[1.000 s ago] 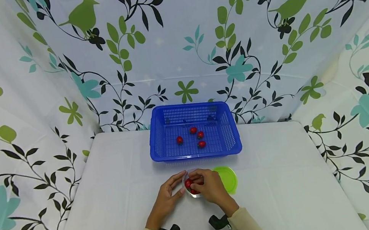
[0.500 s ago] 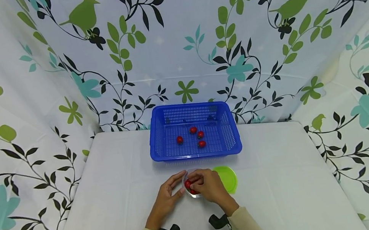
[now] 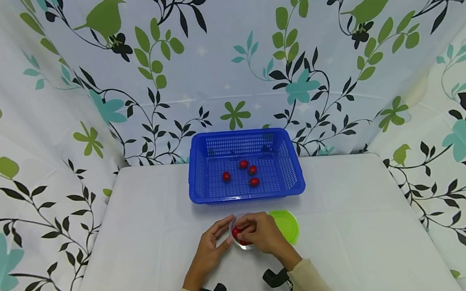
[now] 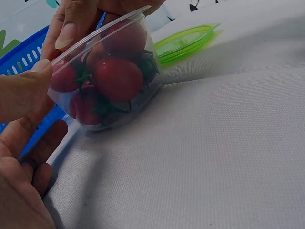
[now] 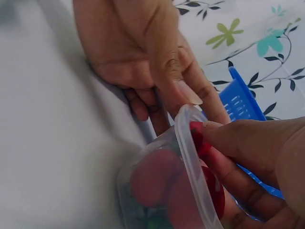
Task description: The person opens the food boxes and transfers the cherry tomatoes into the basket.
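A small clear plastic tub [image 4: 143,90] holds several red cherry tomatoes [image 4: 117,78] with green stems. In the head view it stands on the white cloth before the basket. My left hand [image 3: 209,250] grips its left side, thumb at the rim and fingers behind the wall. From the right, my right hand [image 3: 266,234] reaches over the mouth of the tub. Its thumb and fingers pinch a cherry tomato [image 5: 200,136] just inside the rim, as the right wrist view shows. The lower tomatoes are partly hidden by that hand in the head view.
Right of the tub lies a round bright green lid [image 3: 287,226]. Behind it stands a blue perforated basket [image 3: 248,198] with several cherry tomatoes [image 3: 254,181] spread over its floor. A patterned curtain [image 3: 222,59] hangs at the back and both sides of the table.
My right fingers have shifted slightly to the left within the tub's mouth, covering a bit more of the tomatoes. The left hand, lid and basket stay in place.
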The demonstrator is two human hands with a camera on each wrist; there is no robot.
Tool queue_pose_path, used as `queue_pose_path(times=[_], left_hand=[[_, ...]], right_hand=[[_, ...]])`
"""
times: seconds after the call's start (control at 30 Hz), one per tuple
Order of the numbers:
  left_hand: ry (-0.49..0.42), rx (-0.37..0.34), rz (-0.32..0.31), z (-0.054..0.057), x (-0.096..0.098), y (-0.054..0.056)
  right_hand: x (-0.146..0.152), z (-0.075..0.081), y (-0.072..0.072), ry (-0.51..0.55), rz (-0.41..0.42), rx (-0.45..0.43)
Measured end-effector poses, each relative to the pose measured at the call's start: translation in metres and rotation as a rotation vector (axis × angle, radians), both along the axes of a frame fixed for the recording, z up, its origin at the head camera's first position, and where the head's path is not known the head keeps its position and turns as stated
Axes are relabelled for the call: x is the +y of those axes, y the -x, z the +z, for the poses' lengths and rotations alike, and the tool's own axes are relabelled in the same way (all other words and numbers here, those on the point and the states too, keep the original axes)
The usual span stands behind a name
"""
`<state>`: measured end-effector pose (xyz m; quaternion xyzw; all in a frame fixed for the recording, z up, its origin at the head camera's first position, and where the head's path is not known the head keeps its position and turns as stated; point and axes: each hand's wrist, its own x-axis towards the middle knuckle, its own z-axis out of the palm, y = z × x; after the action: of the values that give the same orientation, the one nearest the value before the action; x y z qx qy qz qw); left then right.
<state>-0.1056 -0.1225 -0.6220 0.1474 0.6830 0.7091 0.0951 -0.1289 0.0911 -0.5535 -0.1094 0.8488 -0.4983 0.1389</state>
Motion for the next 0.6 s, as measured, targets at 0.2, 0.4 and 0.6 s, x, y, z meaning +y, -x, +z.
queue_pose_path(times=[0.2, 0.4, 0.6], left_hand=[[0.001, -0.015, 0.004, 0.0022, 0.0017, -0.0004], [0.002, -0.002, -0.001, 0.0022, 0.0014, -0.0006], [-0.003, 0.017, 0.000, 0.0014, 0.0012, 0.0002]], right_hand=[[0.0013, 0.0004, 0.0000, -0.003, 0.017, -0.032], [0.0017, 0.0021, 0.0005, 0.026, 0.019, -0.046], [0.0021, 0.0030, 0.0000, 0.021, 0.039, -0.052]])
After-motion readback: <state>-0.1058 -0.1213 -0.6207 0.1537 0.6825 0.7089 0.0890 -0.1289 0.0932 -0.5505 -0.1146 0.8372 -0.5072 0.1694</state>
